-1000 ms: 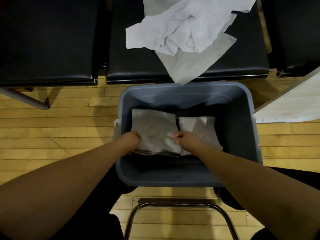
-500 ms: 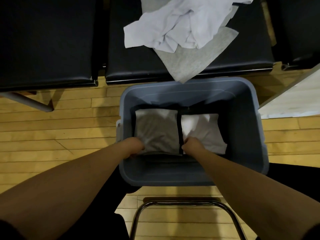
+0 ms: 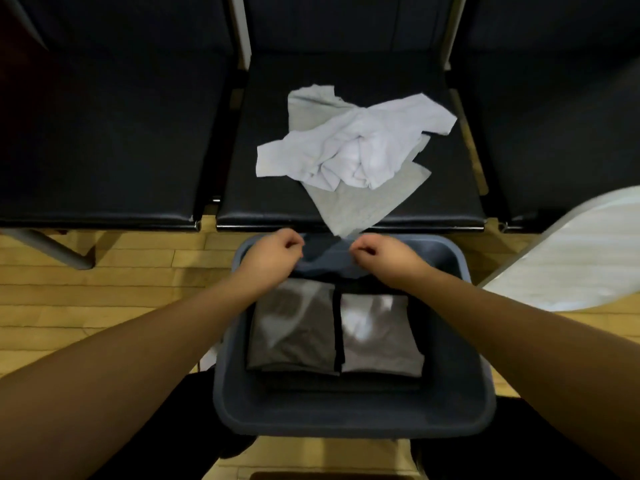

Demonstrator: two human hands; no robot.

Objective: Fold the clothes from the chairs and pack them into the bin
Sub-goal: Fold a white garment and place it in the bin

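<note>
Having let go of the folded grey shirt (image 3: 294, 327) and white shirt (image 3: 377, 332), now lying side by side in the bin (image 3: 349, 417), lower centre. Left hand (image 3: 273, 258) and right hand (image 3: 388, 259) rising loosely curled, holding nothing, reaching toward crumpled clothes (image 3: 353, 150) waiting on the centre chair (image 3: 270, 188), upper frame. Standing on wood floor (image 3: 104, 299).

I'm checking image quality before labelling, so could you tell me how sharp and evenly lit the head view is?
Head view: the folded clothes in the bin look smeared by motion blur; the chair seats sink into near-black; wide-angle bending curves the floorboards; the crumpled clothes stay fairly crisp.
</note>
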